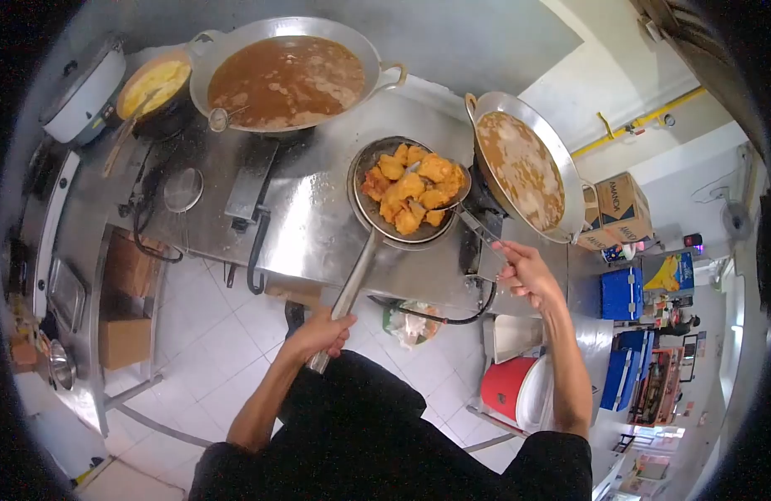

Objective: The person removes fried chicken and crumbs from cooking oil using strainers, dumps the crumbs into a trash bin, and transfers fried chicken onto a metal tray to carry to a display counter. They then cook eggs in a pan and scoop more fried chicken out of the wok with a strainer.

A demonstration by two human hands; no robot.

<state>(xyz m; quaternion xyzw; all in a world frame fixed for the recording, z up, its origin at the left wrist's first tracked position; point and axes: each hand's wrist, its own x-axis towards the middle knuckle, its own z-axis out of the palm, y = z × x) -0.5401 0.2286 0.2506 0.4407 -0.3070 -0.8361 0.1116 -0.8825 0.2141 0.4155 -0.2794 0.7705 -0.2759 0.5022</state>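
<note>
My left hand (321,332) is wrapped round the thick metal handle of a long-handled strainer (358,271). Golden-brown fried pieces (398,196), which look like chicken, fill its round basket, which sits over a round metal vessel (414,244) on the steel counter. In my right hand (525,271) is the thinner handle of a metal skimmer (477,227). The skimmer's head is at the right side of the basket, among the fried pieces and partly hidden by them.
A large wok of brown oil (285,79) stands at the back, another wok (523,171) at the right. A small mesh strainer (184,189) lies on the left. Black hoses (258,250) hang at the counter edge. Cardboard boxes (623,209) and a red bucket (509,388) are at right.
</note>
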